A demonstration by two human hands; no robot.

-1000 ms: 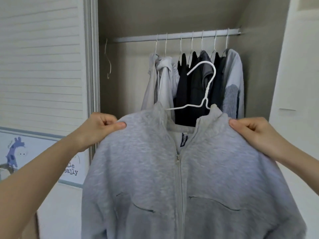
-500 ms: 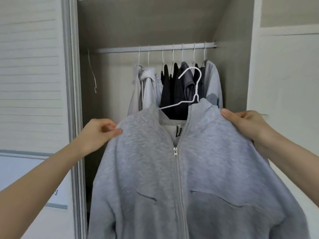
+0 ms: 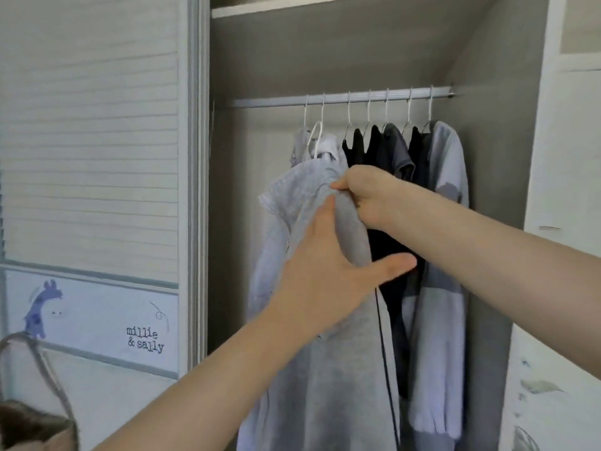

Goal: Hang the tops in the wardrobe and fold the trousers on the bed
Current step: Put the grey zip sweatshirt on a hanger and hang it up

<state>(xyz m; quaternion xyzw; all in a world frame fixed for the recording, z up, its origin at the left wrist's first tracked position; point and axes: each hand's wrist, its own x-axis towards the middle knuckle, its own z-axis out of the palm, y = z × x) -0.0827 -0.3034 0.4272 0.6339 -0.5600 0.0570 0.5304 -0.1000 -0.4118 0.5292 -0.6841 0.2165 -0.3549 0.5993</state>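
A grey zip hoodie [image 3: 325,369] on a white hanger [image 3: 316,138] hangs edge-on inside the open wardrobe, just left of the clothes on the rail [image 3: 276,101]. The hanger's hook sits a little below the rail, among the other hooks. My right hand [image 3: 370,196] grips the hoodie's bunched fabric at the shoulder, near the collar. Lower down, my left hand [image 3: 328,275] lies against the hoodie with its fingers straight and its thumb stretched to the right. Trousers and bed are out of view.
Several tops hang on the rail: a pale one, black ones [image 3: 361,148] and a light blue-grey sweater [image 3: 445,222] at the right end. The sliding door [image 3: 97,141] stands at the left, a white panel [image 3: 572,222] at the right. A grey strap [image 3: 42,362] shows at lower left.
The hoodie has turned from facing me to edge-on and moved into the wardrobe. My hands have come together at its top, and my left hand has let go of the shoulder.
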